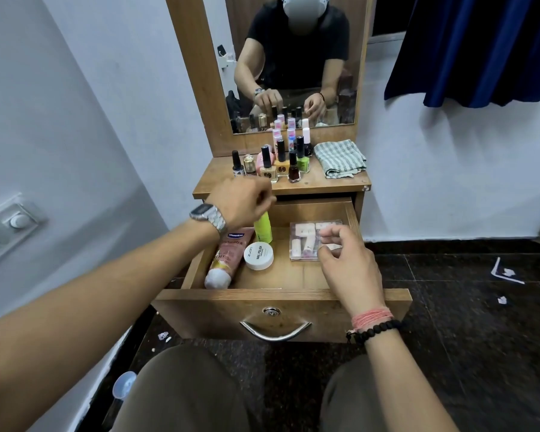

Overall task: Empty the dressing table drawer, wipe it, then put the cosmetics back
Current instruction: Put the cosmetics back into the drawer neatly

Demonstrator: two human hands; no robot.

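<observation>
**Drawer half emptied or half refilled, four things lying inside**

The drawer is standing pulled out, holding four things: a pink tube, a yellow-green bottle, a white round tub and a clear case. The right hand is hovering over the case, fingers loosely curled, gripping nothing visible. The left hand is closing near the bottle's top; whether it is gripping cannot be told. Whether emptying or refilling is under way is unclear. About ten nail polish bottles and one folded cloth are sitting on the tabletop.
</observation>
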